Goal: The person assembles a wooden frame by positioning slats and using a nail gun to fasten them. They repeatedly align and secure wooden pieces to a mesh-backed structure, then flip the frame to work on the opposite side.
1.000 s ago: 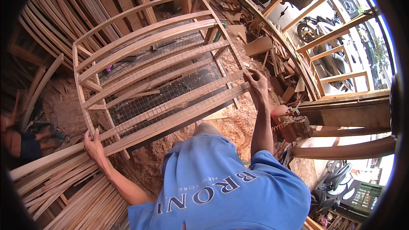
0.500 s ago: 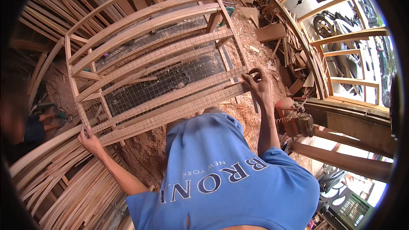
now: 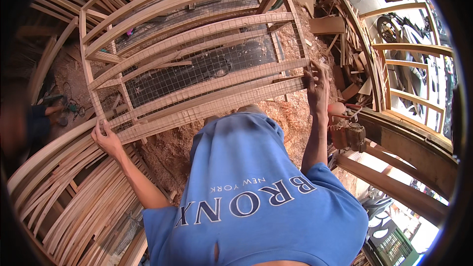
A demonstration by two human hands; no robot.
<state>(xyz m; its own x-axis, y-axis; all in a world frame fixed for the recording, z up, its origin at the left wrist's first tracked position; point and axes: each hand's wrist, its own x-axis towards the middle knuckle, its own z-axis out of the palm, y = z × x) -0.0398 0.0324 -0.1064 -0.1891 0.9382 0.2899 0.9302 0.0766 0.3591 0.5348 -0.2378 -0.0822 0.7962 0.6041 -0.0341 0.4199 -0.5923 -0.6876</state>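
A large wooden frame [image 3: 271,18] with several slightly bowed slats lies in front of me. Wire mesh [image 3: 192,80] with a square grid is stretched across its near part. At the frame's near left corner, my left hand [image 3: 107,138] is closed, thumb and fingers pinching the edge. My right hand [image 3: 318,88] has its fingers bent round the near right corner, where the mesh ends. Its palm side is partly hidden. Beneath the slats shows a dark panel [image 3: 162,84] sprinkled with wood shavings.
Long thin wood strips [image 3: 84,207] are stacked at the lower left. Another person [image 3: 42,123] is at the left edge, blurred. Wood offcuts [image 3: 352,64] lie at right beside a red machine [image 3: 347,127]. Sawdust [image 3: 167,170] covers the floor. A motorcycle [image 3: 389,28] stands beyond.
The near right corner of the frame and my right hand have shifted right and slightly up in view. My left hand stays at the left corner, and the view has turned a little.
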